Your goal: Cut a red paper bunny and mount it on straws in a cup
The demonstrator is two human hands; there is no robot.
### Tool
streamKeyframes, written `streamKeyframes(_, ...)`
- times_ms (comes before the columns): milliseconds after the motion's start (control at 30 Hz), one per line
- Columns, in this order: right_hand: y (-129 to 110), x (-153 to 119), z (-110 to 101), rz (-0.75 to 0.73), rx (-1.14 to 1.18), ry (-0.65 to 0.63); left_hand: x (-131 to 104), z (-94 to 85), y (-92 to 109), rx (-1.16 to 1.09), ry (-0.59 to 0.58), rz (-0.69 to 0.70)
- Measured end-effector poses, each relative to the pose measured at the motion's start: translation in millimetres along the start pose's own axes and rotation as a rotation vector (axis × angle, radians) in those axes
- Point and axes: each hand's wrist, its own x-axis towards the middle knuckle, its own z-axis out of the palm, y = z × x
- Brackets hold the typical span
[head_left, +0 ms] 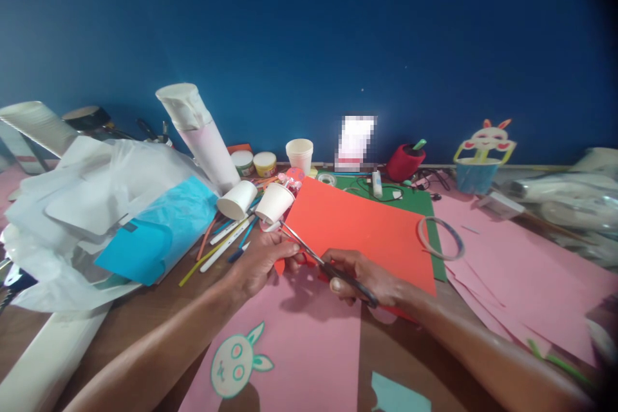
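Note:
My right hand (355, 277) grips a pair of scissors (350, 280) by the dark handles, with the metal blades pointing up and left. A small red paper piece (280, 266) is pinched between the fingers of my left hand (270, 257), right by the blades. Both hands hover over a pink sheet (309, 347). On that sheet lies a paper bunny face (236, 364) with green outlines. Behind my hands rests a large orange-red sheet (362, 219). How far the blades are into the paper is hidden by my fingers.
Two tipped white paper cups (275, 203) and several pens (226, 243) lie beyond my left hand. Plastic bags with blue paper (159, 232) crowd the left. At right are a tape ring (441, 238), pink sheets (521, 257) and a blue bunny cup (477, 175). A blue wall stands behind.

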Motion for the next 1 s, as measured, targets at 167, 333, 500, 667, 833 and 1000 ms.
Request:
streamKeyframes(167, 4, 1, -1, 0.015, 0.019, 0.007, 0, 0.2, 0, 0.001, 0.01, -0.018)
streamKeyframes(333, 9, 2, -4, 0.002, 0.033, 0.008, 1, -2.5, -1, -0.015, -0.025, -0.01)
streamKeyframes(500, 14, 3, -6, -0.038, 0.034, 0.012, 0, -2.3, 2, -0.088, -0.064, -0.03)
streamKeyframes(667, 11, 2, -7, -0.064, 0.011, -0.023, -1, 0.6, 3, -0.104, -0.04, -0.017)
streamKeyframes(833, 4, 0, -6, -0.102, -0.027, -0.05, -1, 0.8, 2, -0.123, -0.013, -0.004)
streamKeyframes(1000, 5, 0, -6, -0.102, -0.04, -0.062, -2, 2.4, 4, -0.132, 0.019, 0.005)
